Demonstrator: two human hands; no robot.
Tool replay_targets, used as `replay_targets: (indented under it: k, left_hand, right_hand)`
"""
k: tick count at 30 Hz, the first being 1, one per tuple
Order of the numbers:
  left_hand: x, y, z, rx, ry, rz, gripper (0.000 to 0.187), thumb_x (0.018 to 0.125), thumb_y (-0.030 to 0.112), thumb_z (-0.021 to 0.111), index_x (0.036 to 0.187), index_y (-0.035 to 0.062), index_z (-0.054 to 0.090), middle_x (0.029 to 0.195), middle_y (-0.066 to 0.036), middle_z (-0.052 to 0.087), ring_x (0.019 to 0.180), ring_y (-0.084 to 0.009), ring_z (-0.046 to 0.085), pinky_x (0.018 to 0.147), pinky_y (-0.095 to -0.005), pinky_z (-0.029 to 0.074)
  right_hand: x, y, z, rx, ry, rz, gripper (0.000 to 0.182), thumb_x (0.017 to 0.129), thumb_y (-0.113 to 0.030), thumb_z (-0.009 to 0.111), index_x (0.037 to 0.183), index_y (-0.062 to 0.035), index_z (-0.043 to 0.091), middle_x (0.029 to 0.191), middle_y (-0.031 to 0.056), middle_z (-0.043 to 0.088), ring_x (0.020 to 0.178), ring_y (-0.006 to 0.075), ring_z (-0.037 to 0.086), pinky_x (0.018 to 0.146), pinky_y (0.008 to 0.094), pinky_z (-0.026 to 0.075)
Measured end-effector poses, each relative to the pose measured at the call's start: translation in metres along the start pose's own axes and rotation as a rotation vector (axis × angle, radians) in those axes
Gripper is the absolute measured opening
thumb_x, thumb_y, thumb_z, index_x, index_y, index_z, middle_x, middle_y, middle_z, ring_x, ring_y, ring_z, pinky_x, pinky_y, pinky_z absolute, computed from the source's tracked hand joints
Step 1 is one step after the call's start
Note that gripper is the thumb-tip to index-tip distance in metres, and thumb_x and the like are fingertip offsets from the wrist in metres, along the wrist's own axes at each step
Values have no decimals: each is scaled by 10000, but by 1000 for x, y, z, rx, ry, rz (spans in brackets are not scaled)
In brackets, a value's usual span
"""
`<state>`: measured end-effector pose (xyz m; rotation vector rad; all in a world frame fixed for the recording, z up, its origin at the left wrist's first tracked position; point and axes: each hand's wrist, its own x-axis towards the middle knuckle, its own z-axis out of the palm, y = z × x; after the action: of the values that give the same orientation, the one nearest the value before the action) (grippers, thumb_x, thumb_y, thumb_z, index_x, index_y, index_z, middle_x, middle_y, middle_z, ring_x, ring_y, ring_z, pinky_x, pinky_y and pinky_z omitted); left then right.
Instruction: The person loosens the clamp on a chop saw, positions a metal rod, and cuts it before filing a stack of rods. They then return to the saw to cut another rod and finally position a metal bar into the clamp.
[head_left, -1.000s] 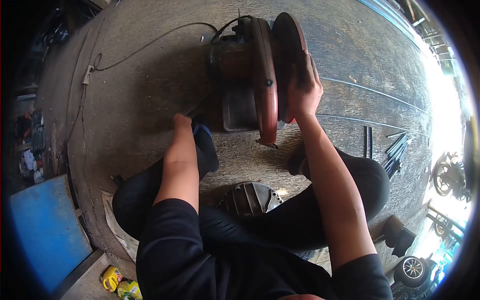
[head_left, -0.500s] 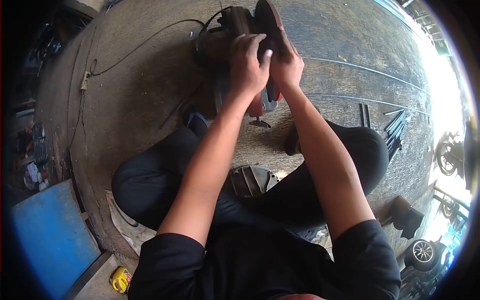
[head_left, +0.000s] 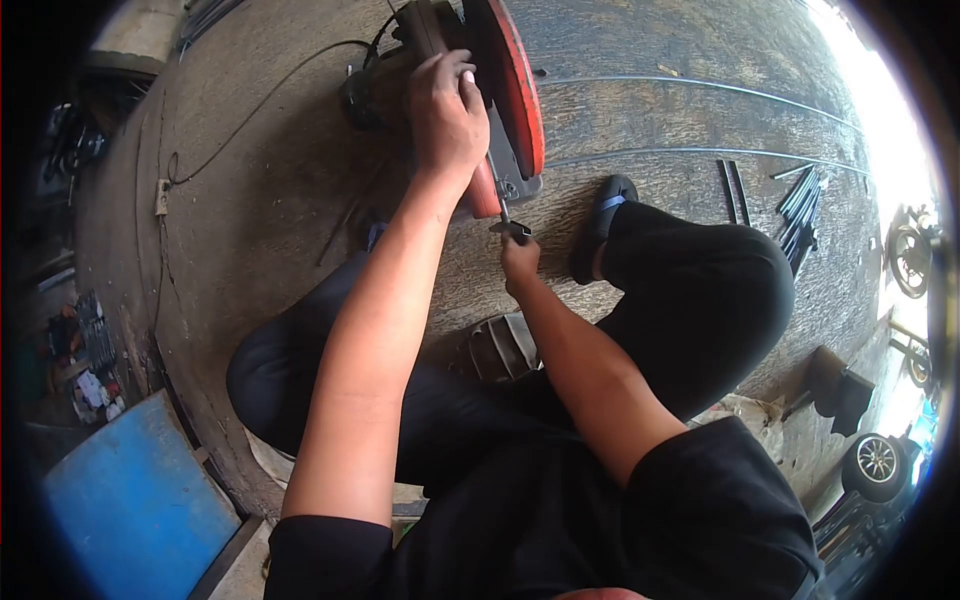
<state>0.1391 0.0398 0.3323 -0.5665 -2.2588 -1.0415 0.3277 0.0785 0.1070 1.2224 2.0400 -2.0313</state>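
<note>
A cut-off machine with a red-edged round guard [head_left: 518, 95] stands on the floor at the top centre, tilted in the view. My left hand [head_left: 449, 115] rests on its dark upper part beside the guard, with the fingers bent; whether they grip anything is hidden. At the near end of the machine's base, my right hand [head_left: 520, 262] is closed around the black crank handle [head_left: 511, 230] of the vise screw. A red cylindrical part [head_left: 484, 190] lies just beyond that handle, under my left wrist.
Two long thin rods [head_left: 700, 84] run to the right across the floor [head_left: 650, 130]. Short dark tubes [head_left: 800, 215] lie at the right. A ribbed metal piece [head_left: 500, 345] sits between my legs. A cable [head_left: 250, 105] and a blue panel [head_left: 140, 495] are at the left.
My right hand has come down from the guard to the crank handle and closed on it. My left hand stays at the machine. The view has shifted, showing more of the red guard.
</note>
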Motion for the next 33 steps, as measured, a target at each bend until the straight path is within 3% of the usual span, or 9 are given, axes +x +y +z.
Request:
replay_targets:
  k: [7,10,12,16,18,23,26,28,33]
  left_hand:
    - [-2,0,0,-14,-21,-49,331,859,35,544,1180,-32,497,930,-116,665,973,-321,569,924,-431,421]
    - [-1,2,-1,-25,-33,-73,324,856,32,546,1169,-39,503,914,-115,667,963,-318,571,913,-427,425]
    - [0,2,-1,-37,-33,-75,330,853,35,551,1168,-45,501,904,-116,668,956,-315,574,905,-422,429]
    - [-2,2,-1,-63,-42,-94,354,846,32,560,1181,-51,485,902,-119,666,956,-308,575,903,-421,431]
    - [-2,2,1,-106,-3,-102,385,837,24,572,1198,-56,464,897,-121,664,937,-295,576,903,-421,431]
    - [-1,3,-2,-54,-33,-92,415,849,36,580,1227,-57,433,912,-122,670,959,-287,595,926,-400,435]
    - [-2,4,-3,-77,-76,-157,429,865,51,581,1246,-58,417,950,-128,680,1036,-289,607,952,-376,437]
    - [-1,6,-4,-108,-88,-196,432,863,48,582,1247,-61,414,952,-132,680,1047,-289,602,957,-376,435]
    - [-2,1,-2,-103,-47,-109,431,864,44,577,1245,-65,408,960,-140,680,1069,-290,594,986,-388,417]
  right_hand:
    - [34,13,14,740,109,667,320,920,-219,606,1137,15,579,1001,117,627,877,244,656,699,335,515]
    - [25,21,15,422,255,334,419,904,-267,618,1180,43,563,1044,140,622,915,251,648,743,355,515]
    - [12,18,1,-515,179,-476,474,881,-231,622,1237,66,522,1118,211,607,983,307,633,827,373,495]
    - [31,13,9,-84,18,91,480,821,-152,635,1248,39,526,1163,250,583,1060,356,594,923,389,452]
    - [26,-6,10,385,318,305,435,791,-147,661,1183,20,572,1167,266,574,1097,409,561,951,404,432]
    - [10,-2,-2,-429,146,-437,351,869,-192,644,1122,40,569,1140,224,600,997,316,623,861,377,470]
    - [29,-13,6,223,-55,191,420,781,-159,681,1140,24,564,1124,212,602,988,321,627,870,398,475]
    - [33,-23,5,477,286,530,479,722,-146,703,1143,20,546,1118,219,602,992,370,623,880,428,472]
    - [-1,-23,1,-432,413,-204,470,747,-128,697,1153,14,506,1082,246,604,967,401,608,904,437,446]
